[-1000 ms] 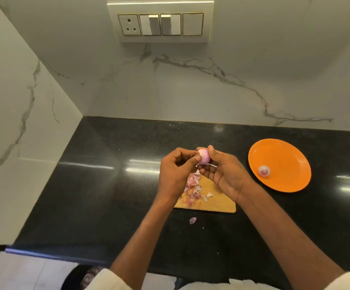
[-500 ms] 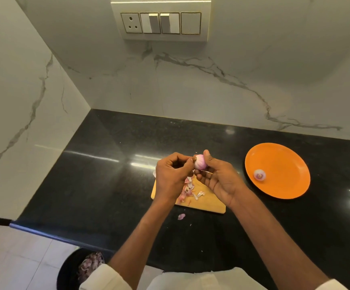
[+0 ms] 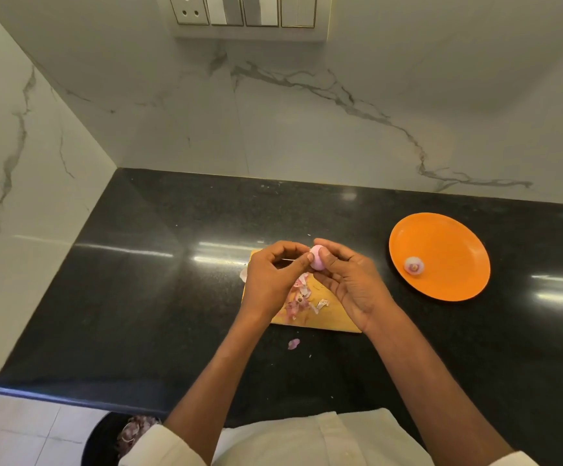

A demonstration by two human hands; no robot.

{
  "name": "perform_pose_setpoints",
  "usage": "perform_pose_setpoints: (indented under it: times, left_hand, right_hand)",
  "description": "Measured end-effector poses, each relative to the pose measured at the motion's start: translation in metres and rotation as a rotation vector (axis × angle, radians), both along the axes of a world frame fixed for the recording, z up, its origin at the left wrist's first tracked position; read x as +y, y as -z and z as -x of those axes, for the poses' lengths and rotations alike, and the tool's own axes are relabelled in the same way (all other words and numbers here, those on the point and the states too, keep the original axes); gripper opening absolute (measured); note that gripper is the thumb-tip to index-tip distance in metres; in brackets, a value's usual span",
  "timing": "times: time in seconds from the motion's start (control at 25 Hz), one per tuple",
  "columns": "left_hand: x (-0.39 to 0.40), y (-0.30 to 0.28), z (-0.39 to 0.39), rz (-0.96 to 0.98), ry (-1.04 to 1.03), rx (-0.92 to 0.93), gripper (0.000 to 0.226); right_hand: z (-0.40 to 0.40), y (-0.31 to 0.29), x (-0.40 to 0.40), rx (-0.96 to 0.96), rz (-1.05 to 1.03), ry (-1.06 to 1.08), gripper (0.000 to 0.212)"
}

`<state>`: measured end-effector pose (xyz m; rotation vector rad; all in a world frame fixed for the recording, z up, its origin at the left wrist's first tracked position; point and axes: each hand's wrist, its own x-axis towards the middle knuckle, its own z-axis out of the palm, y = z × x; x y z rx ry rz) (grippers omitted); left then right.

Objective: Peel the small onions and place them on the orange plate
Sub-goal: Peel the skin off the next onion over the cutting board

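Head view, change: since half a second ago my view has tipped down; the switch panel is now cut by the top edge and more of my white sleeves shows at the bottom.
Head view, left hand: fingers curled, thumb and fingertips pinching at the left side of the small onion, much as before.
Head view, right hand: it grips the onion from the right; my thumb now lies over its front, where earlier it sat behind the top.
Head view, onion: held in the air between both hands, above the far end of the wooden board; it looks pale pink and mostly bare.
Head view, orange plate: on the black table to the right of my hands, well apart; one peeled onion lies near its left side, as before.
Head view, peels: a loose pile on the board under my hands; one scrap lies on the table just in front of the board.
Head view, hard to tell: a thin pale line by my left fingertips may be a strip of skin; I cannot tell. My hands hide the far part of the board. A dark bin with peelings is cut off by my sleeve and the table edge.
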<state>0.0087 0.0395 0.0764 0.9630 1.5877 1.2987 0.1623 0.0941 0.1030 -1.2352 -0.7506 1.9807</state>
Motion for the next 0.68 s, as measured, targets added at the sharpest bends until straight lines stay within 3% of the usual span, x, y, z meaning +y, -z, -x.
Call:
perform_pose_setpoints:
  times: [0.28,0.48,0.68]
  left_hand:
    - [0.009,-0.007,0.007,0.020,0.007,0.181,0.010]
    - [0.005,-0.015,0.016,0.017,0.087,0.096,0.019]
    - [0.004,-0.020,0.014,-0.002,0.063,0.258,0.011]
  right_hand:
    - [0.005,0.004,-0.002,-0.117,-0.156,0.002,0.031]
    - [0.006,0.002,0.001,-0.195,-0.235,0.035,0.033]
    - [0.011,0.005,-0.004,-0.232,-0.235,0.020,0.036]
